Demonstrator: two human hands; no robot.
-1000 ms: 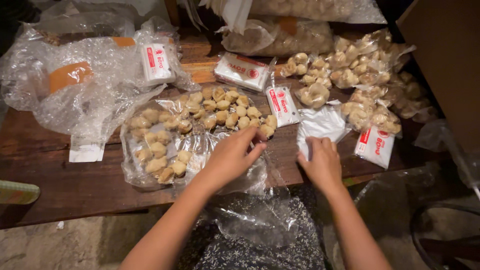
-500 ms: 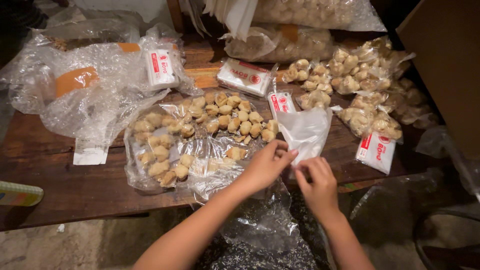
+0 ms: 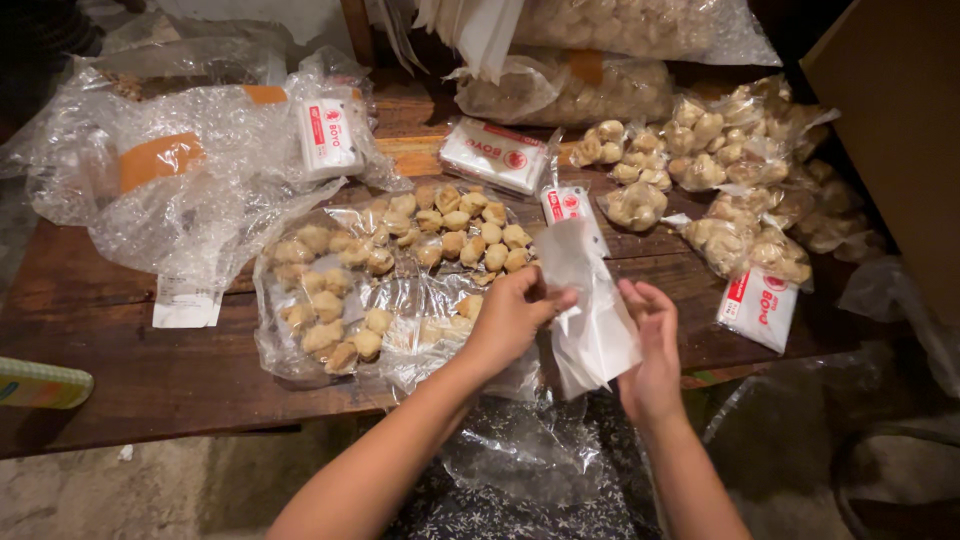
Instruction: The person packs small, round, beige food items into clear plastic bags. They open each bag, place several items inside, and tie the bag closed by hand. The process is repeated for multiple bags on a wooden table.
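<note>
While the left hand (image 3: 512, 318) pinches a small clear plastic bag (image 3: 590, 310) at nine o'clock, the right hand (image 3: 652, 345) (fingers spread) flanks it at three

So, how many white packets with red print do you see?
4: one on the bubble wrap, one at top centre, one behind the held bag, one far right. More may be hidden.
</note>
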